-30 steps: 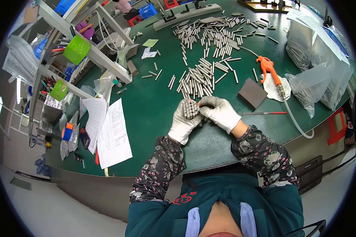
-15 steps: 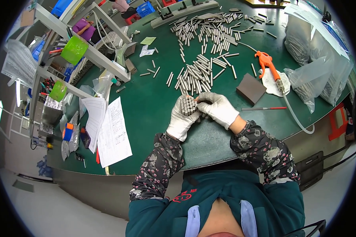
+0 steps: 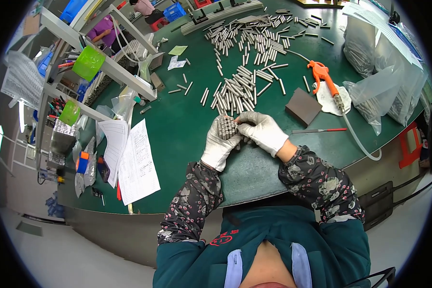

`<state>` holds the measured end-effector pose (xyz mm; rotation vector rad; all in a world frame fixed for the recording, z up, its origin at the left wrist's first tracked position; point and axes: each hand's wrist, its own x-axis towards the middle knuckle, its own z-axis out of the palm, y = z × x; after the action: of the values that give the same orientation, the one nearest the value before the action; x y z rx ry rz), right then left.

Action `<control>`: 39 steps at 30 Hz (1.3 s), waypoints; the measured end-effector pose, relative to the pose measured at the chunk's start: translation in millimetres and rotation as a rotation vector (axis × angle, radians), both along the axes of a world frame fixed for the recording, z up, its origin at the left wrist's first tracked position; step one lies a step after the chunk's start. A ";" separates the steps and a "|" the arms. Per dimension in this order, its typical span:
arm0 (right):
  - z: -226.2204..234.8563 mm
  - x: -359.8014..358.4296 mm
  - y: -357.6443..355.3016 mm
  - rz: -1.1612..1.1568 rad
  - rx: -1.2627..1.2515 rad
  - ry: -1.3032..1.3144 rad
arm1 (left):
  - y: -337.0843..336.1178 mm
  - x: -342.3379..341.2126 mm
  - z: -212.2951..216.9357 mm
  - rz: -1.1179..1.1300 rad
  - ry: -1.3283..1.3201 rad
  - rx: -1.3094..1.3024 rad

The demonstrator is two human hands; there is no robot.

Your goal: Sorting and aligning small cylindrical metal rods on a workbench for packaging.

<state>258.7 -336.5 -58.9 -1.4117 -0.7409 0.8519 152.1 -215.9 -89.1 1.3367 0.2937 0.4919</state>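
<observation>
My left hand (image 3: 218, 148), in a white glove, is closed around a bundle of metal pins (image 3: 226, 127) whose round ends face up. My right hand (image 3: 264, 132), gloved too, presses its fingertips against the bundle's right side; its thumb and fingers are bent, and part of them is hidden behind the bundle. Both hands are over the near middle of the green table (image 3: 187, 139). Just beyond them lies a loose pile of metal pins (image 3: 235, 93), with a larger spread of the same pins (image 3: 254, 36) farther back.
To the right are a dark brown block (image 3: 303, 107), a thin file with a red handle (image 3: 319, 130), an orange air gun (image 3: 320, 74) on a white cloth, and plastic bags of pins (image 3: 365, 53). Paper sheets (image 3: 138, 163) and a grey shelf frame (image 3: 125, 72) stand at the left.
The bundle in my hands has tipped slightly, so its pin ends show at a different angle. Both hands keep nearly the same place; the whole view has shifted a little.
</observation>
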 end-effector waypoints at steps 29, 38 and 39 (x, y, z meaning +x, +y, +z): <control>10.4 -18.3 -0.5 -0.273 0.198 -1.102 | 5.8 4.2 -7.4 -0.047 -0.053 0.084; 13.4 -24.6 2.2 -0.290 0.106 -1.031 | -2.1 3.6 -1.4 0.000 -0.095 0.017; 14.2 -24.5 2.3 -0.287 0.101 -1.015 | -2.2 3.4 -0.7 -0.005 -0.098 -0.038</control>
<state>234.3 -334.2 -44.8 -1.7812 -1.2590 -0.1912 155.5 -218.1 -89.8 1.2724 0.2176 0.5437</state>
